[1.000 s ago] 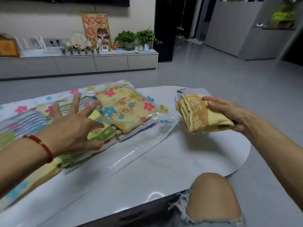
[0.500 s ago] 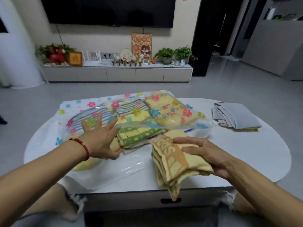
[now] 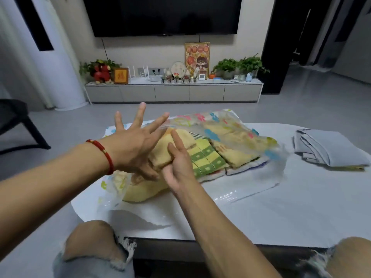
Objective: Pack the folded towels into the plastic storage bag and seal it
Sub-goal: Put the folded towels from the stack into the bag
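Note:
A clear plastic storage bag (image 3: 236, 125) printed with coloured flowers lies on the white table (image 3: 271, 213), its mouth facing me. Inside it lie folded towels, among them a green checked towel (image 3: 206, 159) and a yellow one (image 3: 234, 153). My right hand (image 3: 178, 165) grips a folded yellow-orange towel (image 3: 162, 151) at the bag's mouth, on top of the towels at the left. My left hand (image 3: 136, 143), with a red bracelet, is spread just left of that towel, fingertips at the edge of the bag's upper film. A folded grey towel (image 3: 331, 151) lies outside the bag at the right.
Another yellow towel (image 3: 140, 192) bulges in the bag's near left corner. My knees are at the table's front edge. Beyond the table are grey floor, a low TV cabinet (image 3: 172, 93) with plants and ornaments, and a dark chair (image 3: 14, 125) at the left.
My right hand has carried the yellow-orange towel from the table's right side to the bag's mouth. My left hand has risen off the packed towels and spread at the bag's film.

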`<act>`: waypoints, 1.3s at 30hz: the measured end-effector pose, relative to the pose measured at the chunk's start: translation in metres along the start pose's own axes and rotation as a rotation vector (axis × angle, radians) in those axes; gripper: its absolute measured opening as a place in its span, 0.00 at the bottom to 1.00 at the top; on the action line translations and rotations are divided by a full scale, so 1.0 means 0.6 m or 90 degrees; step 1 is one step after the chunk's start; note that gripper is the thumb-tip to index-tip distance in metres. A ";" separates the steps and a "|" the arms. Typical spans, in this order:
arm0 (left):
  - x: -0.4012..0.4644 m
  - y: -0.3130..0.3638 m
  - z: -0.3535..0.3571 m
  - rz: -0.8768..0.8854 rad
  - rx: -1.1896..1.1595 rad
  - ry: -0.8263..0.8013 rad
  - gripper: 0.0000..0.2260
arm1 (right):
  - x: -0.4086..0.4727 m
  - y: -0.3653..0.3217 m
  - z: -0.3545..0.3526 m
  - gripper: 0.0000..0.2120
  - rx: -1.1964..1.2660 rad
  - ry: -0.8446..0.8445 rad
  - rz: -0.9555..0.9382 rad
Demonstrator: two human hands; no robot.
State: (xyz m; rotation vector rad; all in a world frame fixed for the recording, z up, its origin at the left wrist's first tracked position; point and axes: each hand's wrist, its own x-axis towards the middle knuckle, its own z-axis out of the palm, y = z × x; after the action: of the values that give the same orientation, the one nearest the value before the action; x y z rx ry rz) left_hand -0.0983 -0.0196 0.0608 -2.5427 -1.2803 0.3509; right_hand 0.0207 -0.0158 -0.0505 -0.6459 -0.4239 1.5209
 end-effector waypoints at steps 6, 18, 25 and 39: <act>-0.004 0.006 0.008 0.002 -0.011 -0.005 0.60 | -0.003 0.176 -0.031 0.24 -0.358 0.012 0.046; 0.015 0.038 0.042 0.033 -0.011 0.078 0.50 | -0.043 0.104 -0.074 0.14 -0.551 -0.129 0.064; 0.096 0.139 0.045 0.108 -0.014 0.119 0.46 | -0.135 -0.112 -0.212 0.11 -0.672 -0.081 0.094; 0.263 0.309 0.032 0.211 0.051 0.095 0.38 | -0.129 -0.492 -0.501 0.14 -0.969 0.543 -0.131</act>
State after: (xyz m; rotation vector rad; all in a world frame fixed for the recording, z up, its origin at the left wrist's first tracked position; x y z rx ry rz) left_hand 0.1246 0.0049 -0.0358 -2.6513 -0.7767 0.2650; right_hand 0.4370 -0.1109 -0.0855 -2.2037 -0.8949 0.3547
